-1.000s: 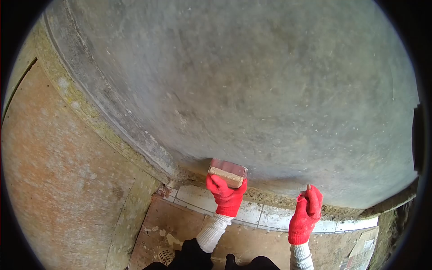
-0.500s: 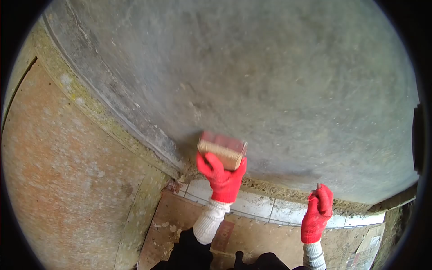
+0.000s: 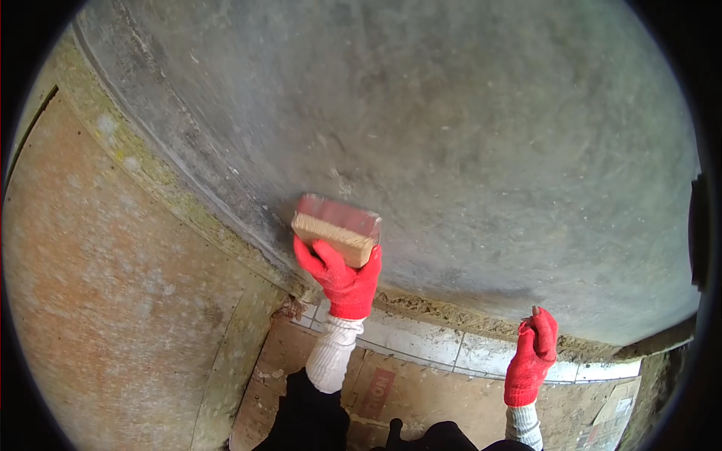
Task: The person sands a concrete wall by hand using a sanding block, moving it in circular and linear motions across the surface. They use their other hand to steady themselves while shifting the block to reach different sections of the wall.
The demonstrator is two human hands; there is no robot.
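My left hand point(image 3: 342, 282), in a red glove with a white knitted cuff, grips a wooden block point(image 3: 333, 234) from below. The block has a pale wood edge and a dark red side, slightly blurred, and it lies against the grey plastered wall point(image 3: 451, 135). At the lower right, my right hand point(image 3: 532, 357), gloved the same way, is closed near the foot of the wall. A small greyish tip pokes out above its fingers; the rest of that thing is hidden in the glove.
A worn orange-brown board point(image 3: 113, 270) with a yellowish edge strip point(image 3: 143, 169) stands at the left. Along the wall's foot run crumbly mortar point(image 3: 432, 310) and white tiles point(image 3: 421, 342). Brown cardboard point(image 3: 421, 387) with red print covers the floor.
My left hand has moved up and to the left along the wall with the wooden block. My right hand has barely moved.
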